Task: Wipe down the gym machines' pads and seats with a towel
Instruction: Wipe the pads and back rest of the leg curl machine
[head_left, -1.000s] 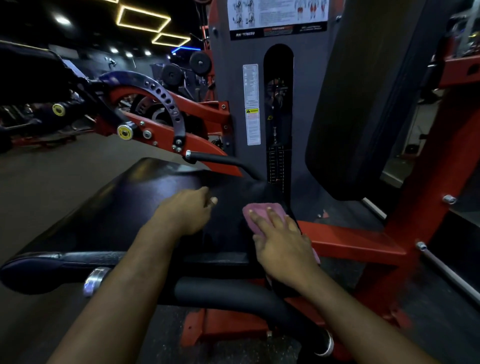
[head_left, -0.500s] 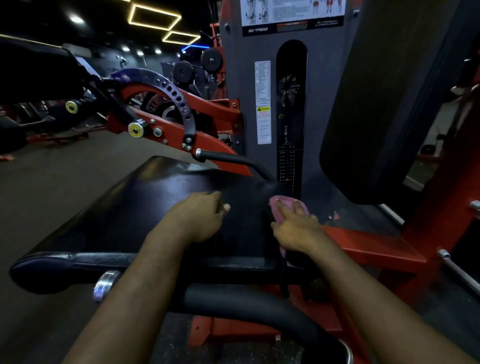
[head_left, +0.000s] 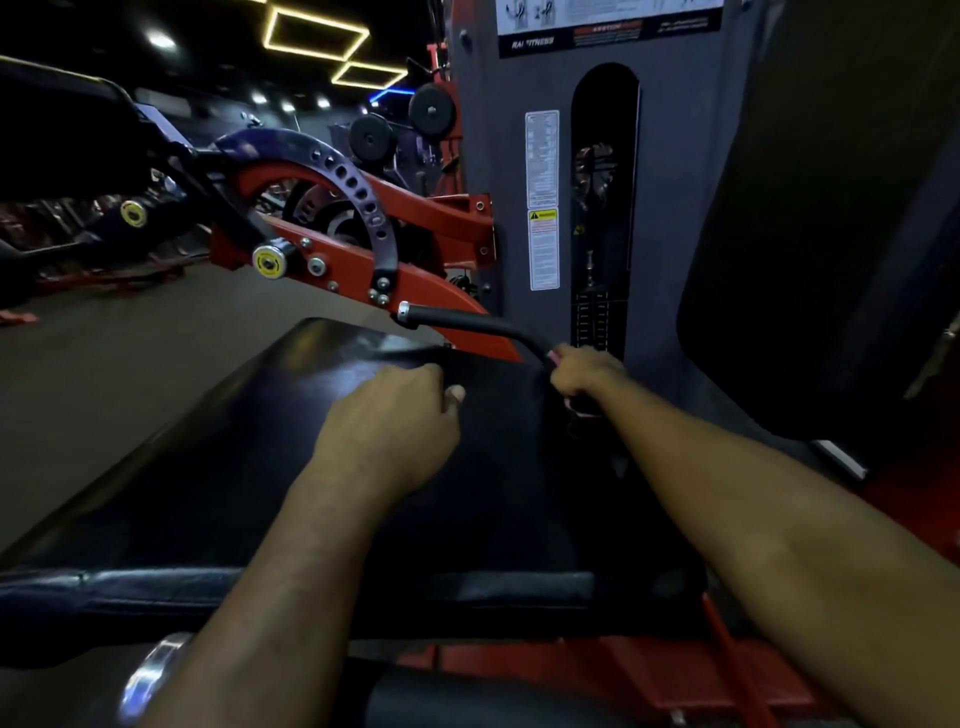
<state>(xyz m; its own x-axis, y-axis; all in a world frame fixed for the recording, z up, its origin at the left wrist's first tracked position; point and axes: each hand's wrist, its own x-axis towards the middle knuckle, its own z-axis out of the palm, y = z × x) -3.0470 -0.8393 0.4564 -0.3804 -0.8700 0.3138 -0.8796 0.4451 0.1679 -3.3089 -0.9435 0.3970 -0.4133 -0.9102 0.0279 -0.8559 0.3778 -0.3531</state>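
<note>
Head view: left hand curled, empty, on seat; right hand grips towel.

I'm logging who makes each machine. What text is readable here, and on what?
"RAI FITNESS": on the black strip under the chart at the top of the grey weight tower.
Rest of the chart's print: too blurred to read.
White sticker: too small to read.
Yellow-headed warning sticker: blurred, not readable.
</note>
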